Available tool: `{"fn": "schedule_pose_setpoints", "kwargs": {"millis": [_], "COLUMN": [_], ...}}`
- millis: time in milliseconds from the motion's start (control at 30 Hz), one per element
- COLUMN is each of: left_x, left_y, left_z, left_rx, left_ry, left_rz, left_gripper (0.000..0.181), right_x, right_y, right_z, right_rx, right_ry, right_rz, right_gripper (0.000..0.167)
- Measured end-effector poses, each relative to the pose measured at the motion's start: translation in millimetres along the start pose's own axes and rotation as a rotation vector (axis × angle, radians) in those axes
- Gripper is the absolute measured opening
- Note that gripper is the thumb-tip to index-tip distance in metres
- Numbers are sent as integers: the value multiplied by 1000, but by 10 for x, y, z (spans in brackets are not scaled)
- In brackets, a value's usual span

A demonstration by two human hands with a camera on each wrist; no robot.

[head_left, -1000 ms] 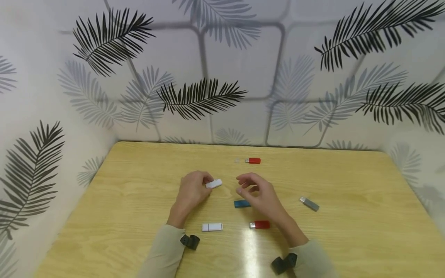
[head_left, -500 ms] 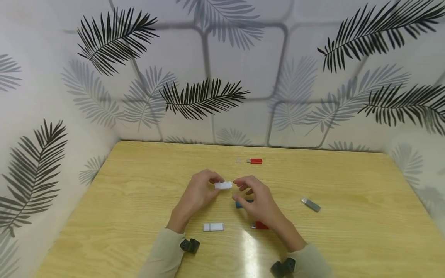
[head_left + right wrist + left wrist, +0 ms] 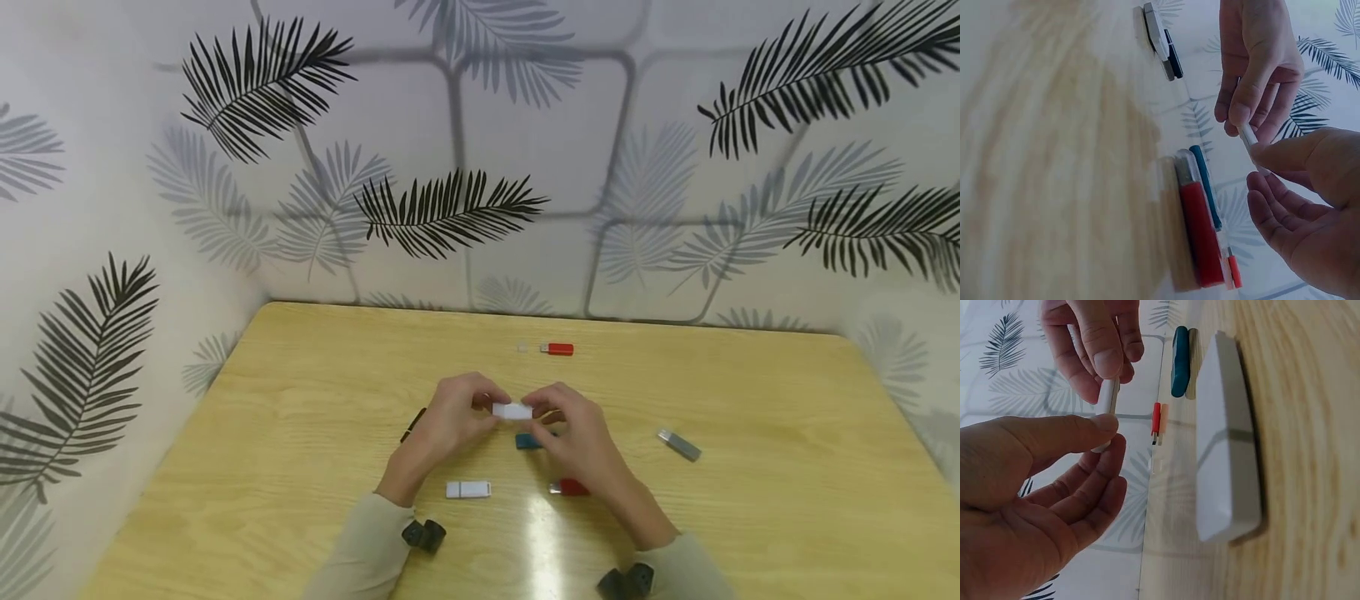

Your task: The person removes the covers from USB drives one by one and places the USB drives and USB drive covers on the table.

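Note:
A white USB stick [image 3: 512, 411] is held above the table between both hands. My left hand [image 3: 455, 417] pinches its left end between thumb and fingers, and my right hand [image 3: 576, 429] pinches the right end. In the left wrist view the stick [image 3: 1107, 399] spans from one thumb to the other, and in the right wrist view its narrow side [image 3: 1249, 139] shows. Just below the hands a blue stick [image 3: 527, 442] lies partly behind my right fingers. A red stick [image 3: 573, 487] lies partly under my right hand.
Another white stick [image 3: 468, 490] lies nearer the front, and a grey one [image 3: 679, 445] at the right. Toward the back edge are a small red stick [image 3: 560, 349] and a tiny clear piece [image 3: 522, 347]. A dark, thin object [image 3: 412, 425] lies left of my left hand.
My left hand has moved right with the white stick, toward my right hand. My right fingers, apart from it before, now grip its other end. The dark object beside my left hand has come into view.

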State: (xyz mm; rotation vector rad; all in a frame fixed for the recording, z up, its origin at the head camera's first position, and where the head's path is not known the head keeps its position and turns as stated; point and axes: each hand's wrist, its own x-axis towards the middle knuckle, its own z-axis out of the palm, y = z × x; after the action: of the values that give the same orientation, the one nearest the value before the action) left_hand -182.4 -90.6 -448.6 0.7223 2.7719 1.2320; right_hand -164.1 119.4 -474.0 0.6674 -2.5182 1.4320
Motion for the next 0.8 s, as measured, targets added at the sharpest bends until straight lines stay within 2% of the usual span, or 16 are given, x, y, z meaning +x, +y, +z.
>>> {"fn": "schedule_pose_setpoints", "kwargs": {"millis": [200,467,800], "left_x": [-17,5,31], "left_y": [-1,33,62], "left_z": [26,44,66], "left_rx": [-85,-225,-241], "left_ry": [30,19,34], "left_rz": [61,34,48], "left_gripper": [20,20,19], "right_x": [18,30,49], "right_y": [1,-59,-57], "right_z": [-73,-219,-304], "right_rx": [-28,-58,-64], "right_ry": [-16,-15,-30], "right_rz": [-3,-49,-72], "right_gripper": [26,22,25]}}
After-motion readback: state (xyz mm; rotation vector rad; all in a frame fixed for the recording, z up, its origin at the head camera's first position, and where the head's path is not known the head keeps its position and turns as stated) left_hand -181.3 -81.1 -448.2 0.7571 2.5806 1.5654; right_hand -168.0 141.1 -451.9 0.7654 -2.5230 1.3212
